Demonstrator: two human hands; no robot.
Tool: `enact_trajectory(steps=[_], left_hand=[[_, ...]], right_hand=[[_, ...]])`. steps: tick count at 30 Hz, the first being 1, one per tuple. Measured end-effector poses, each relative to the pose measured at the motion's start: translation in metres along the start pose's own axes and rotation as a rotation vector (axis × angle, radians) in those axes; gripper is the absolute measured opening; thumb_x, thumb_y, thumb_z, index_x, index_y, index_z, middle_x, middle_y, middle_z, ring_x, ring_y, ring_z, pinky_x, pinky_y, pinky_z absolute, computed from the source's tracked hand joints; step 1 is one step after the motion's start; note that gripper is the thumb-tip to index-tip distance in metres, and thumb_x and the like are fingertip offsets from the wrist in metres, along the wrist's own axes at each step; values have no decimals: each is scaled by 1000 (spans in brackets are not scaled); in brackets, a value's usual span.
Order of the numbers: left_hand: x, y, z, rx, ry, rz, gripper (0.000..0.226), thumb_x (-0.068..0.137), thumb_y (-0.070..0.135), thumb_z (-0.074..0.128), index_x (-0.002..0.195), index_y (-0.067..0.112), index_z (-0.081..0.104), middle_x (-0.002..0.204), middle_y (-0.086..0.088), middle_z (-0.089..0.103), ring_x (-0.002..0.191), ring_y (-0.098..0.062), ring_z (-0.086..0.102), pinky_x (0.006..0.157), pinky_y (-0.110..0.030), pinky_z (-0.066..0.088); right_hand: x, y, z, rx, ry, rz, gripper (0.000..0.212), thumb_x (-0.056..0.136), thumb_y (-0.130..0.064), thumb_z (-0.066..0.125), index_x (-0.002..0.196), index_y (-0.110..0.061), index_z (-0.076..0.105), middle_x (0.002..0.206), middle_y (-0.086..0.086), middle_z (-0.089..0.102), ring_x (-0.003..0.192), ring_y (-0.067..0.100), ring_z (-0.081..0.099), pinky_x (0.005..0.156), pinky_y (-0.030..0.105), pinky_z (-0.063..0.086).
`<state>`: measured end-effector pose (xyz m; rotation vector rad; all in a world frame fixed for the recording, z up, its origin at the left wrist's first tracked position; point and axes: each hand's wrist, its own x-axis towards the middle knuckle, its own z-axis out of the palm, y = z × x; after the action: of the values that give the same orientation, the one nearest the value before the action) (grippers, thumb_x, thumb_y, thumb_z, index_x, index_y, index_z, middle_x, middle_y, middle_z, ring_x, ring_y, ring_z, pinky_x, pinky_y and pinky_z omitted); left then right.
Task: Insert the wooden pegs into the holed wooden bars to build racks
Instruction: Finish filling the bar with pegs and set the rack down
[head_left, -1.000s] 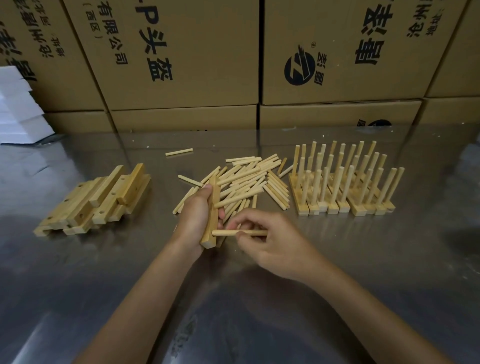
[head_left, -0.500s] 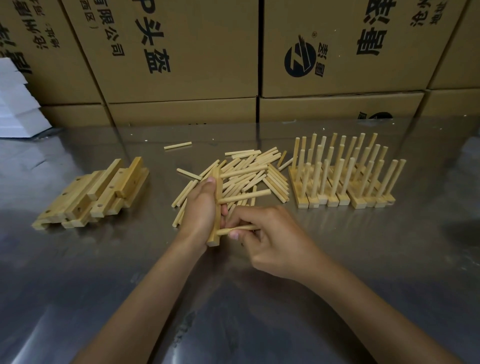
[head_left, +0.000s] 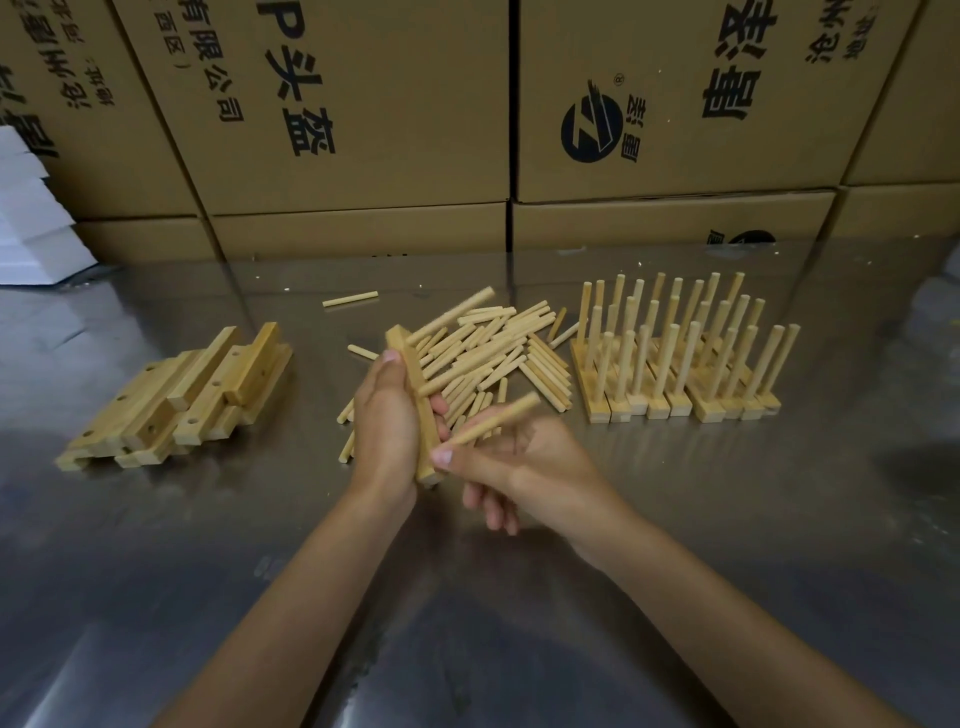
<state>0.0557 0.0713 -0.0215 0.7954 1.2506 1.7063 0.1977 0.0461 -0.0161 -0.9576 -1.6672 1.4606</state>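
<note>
My left hand (head_left: 387, 426) grips a holed wooden bar (head_left: 427, 457) held on edge above the table. Pegs stick out of the bar to the right; the top one (head_left: 452, 315) is plain to see. My right hand (head_left: 511, 462) pinches another wooden peg (head_left: 493, 423) with thumb and forefinger, its left end at the bar's lower part. A pile of loose pegs (head_left: 498, 353) lies just behind my hands. Finished racks (head_left: 680, 358) with upright pegs stand at the right. A stack of bare holed bars (head_left: 176, 400) lies at the left.
The work goes on over a shiny metal table (head_left: 727, 545). Cardboard boxes (head_left: 363, 130) form a wall along its far edge. White foam pieces (head_left: 31, 223) sit at the far left. A single peg (head_left: 350, 300) lies apart behind the pile.
Both hands have lifted the bar off the table and tilted it. The peg in my right hand swung from level to slanting up-right, its end staying at the bar's lower part.
</note>
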Motion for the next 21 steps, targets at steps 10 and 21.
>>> enact_trajectory(steps=[10, 21], left_hand=[[3, -6, 2, 0, -112, 11, 26, 107, 39, 41, 124, 29, 56, 83, 0, 75, 68, -14, 69, 56, -30, 56], [5, -4, -1, 31, -195, -25, 23, 102, 22, 52, 125, 27, 55, 97, -11, 70, 74, -21, 69, 48, -34, 54]], right_hand=[[11, 13, -5, -87, 173, -32, 14, 83, -22, 77, 82, -8, 73, 63, -3, 67, 57, 2, 61, 55, 15, 48], [31, 39, -78, -626, 682, 64, 28, 75, -24, 74, 58, -6, 62, 49, 0, 57, 45, 7, 47, 45, 12, 37]])
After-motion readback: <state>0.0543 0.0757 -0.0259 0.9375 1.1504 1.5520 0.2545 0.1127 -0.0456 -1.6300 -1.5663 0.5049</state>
